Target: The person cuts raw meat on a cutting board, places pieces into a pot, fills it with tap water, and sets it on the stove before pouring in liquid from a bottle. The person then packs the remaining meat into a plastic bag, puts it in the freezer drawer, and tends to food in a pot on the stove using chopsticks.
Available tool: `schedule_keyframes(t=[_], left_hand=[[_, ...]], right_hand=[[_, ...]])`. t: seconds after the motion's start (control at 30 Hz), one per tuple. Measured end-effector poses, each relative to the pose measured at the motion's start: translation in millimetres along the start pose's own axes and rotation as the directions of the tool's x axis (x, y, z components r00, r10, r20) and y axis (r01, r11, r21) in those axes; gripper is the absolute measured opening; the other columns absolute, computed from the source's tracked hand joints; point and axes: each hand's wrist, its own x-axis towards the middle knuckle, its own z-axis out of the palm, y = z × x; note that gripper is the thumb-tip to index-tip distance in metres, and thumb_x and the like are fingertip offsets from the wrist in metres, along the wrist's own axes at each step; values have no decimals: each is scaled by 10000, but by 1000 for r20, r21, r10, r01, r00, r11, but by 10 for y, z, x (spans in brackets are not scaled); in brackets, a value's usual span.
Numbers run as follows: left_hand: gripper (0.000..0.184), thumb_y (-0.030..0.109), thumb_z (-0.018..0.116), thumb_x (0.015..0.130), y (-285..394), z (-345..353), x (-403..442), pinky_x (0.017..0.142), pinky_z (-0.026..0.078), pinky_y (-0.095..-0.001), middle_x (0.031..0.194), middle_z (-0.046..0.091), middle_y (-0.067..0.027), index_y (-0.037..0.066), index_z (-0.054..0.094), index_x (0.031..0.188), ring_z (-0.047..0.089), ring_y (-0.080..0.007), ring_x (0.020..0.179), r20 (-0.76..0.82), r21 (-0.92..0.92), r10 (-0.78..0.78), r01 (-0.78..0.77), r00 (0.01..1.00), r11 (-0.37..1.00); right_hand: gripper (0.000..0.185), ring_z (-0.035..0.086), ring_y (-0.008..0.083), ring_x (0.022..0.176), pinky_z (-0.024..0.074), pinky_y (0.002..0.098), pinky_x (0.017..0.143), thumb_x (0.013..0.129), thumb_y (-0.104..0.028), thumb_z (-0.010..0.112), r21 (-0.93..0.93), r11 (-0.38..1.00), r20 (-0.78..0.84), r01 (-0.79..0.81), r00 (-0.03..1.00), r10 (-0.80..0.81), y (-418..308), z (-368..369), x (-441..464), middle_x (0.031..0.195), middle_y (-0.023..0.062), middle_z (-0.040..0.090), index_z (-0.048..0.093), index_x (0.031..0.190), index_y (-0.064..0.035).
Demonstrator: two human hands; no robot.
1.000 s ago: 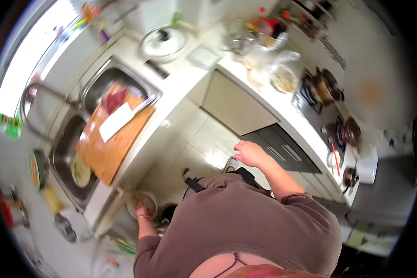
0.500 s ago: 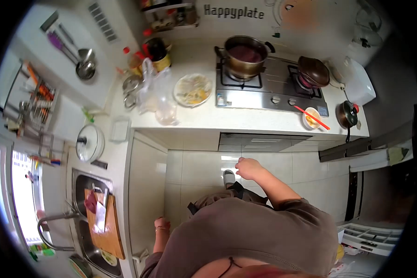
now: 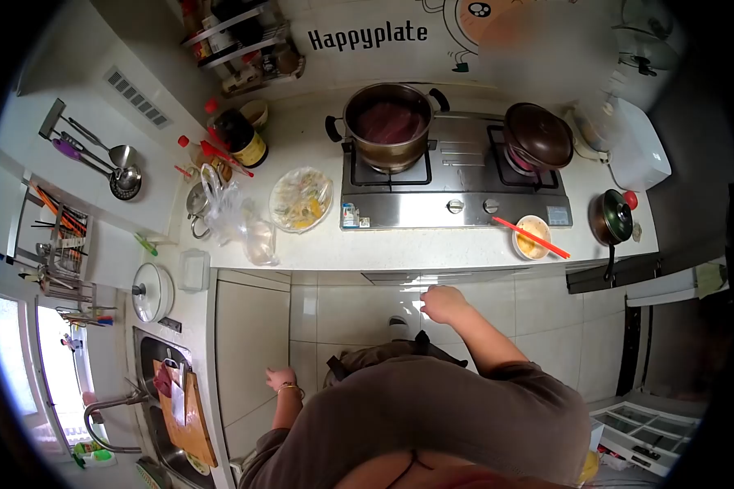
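above the floor (image 3: 538,314), the right hand (image 3: 446,304) curls partly from view, grip unclear; the left hand (image 3: 282,378), grip loosely apart.

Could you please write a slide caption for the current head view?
Left hand and right hand held apart before a kitchen counter and stove bearing an uncovered pot.

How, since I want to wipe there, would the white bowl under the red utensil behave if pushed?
The white bowl looks small, so it is probably light. Near the front of the counter, it could drop if pushed outward. The red utensil across its rim overhangs both sides, so it may slide or roll off.
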Motion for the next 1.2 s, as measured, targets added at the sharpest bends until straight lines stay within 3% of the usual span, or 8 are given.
schedule_keyframes(t=[0.17, 0.37, 0.53, 0.57, 0.67, 0.93, 1.03, 1.2], left_hand=[[527, 173, 606, 808, -701, 512, 837, 973, 383, -435, 1320, 460, -117, 123, 426, 1300, 477, -298, 1158, -101, -326, -278, 232, 955, 916], [266, 149, 529, 881, -1142, 616, 975, 984, 323, -478, 1165, 622, -51, 123, 630, 1126, 582, -242, 1085, 200, 640, -5, -126, 980, 758], [276, 203, 603, 854, -983, 556, 832, 966, 327, -500, 1156, 627, -52, 133, 632, 1119, 602, -228, 1045, 324, 785, 16, -278, 946, 554], [360, 204, 604, 856, -1091, 792, 992, 953, 343, -463, 1147, 624, -33, 161, 536, 1207, 578, -197, 1039, 143, 771, -42, -84, 989, 631], [574, 198, 576, 874, -1433, 1169, 1079, 938, 362, -396, 1153, 602, -12, 195, 325, 1390, 501, -161, 1071, -104, 576, -220, 239, 970, 782], [550, 215, 491, 881, -1453, 487, -139, 943, 359, -456, 1297, 435, -149, 204, 301, 1397, 402, -355, 1195, 49, 101, -540, 533, 840, 840], [595, 273, 527, 847, -1592, 555, -395, 938, 366, -471, 1375, 318, -181, 221, 296, 1393, 361, -372, 1229, 136, -507, -725, 676, 675, 534], [645, 253, 550, 813, -1231, -26, -1004, 970, 354, -469, 1451, 201, -197, 217, 278, 1396, 299, -393, 1286, 185, -604, -830, 727, 527, 326]], right_hand=[[270, 598, 320, 917, 496, 432, 757, 844, -319, 575, -11, 999, 67, 44, 997, -43, 4, 29, 111, 956, 143, 622, 637, 960, -84], [269, 610, 340, 892, 505, 429, 742, 812, -299, 600, 22, 997, 38, 79, 996, -80, -142, -104, 112, 903, 162, 642, 655, 885, -46], [264, 606, 348, 891, 496, 436, 749, 819, -296, 601, -2, 993, 65, 119, 991, -118, -207, -193, 224, 903, 170, 639, 634, 898, -46], [259, 606, 349, 891, 495, 436, 749, 820, -293, 602, -8, 993, 73, 116, 991, -115, -233, -221, 260, 903, 172, 638, 634, 896, -47], [240, 604, 353, 887, 489, 444, 742, 821, -275, 607, -54, 987, 85, 153, 985, -148, -320, -205, 434, 905, 173, 635, 627, 886, -45], [266, 588, 357, 918, 474, 453, 768, 814, -261, 620, -14, 942, 76, 336, 940, -334, -721, -289, 587, 937, 164, 630, 626, 1006, -77], [286, 584, 357, 931, 470, 451, 784, 813, -266, 621, -19, 934, 104, 358, 929, -354, -799, -367, 586, 965, 166, 627, 629, 1035, -86], [296, 583, 353, 950, 469, 440, 800, 812, -262, 630, -98, 915, 183, 392, 911, -371, -968, -439, 694, 998, 176, 623, 646, 1048, -84]])
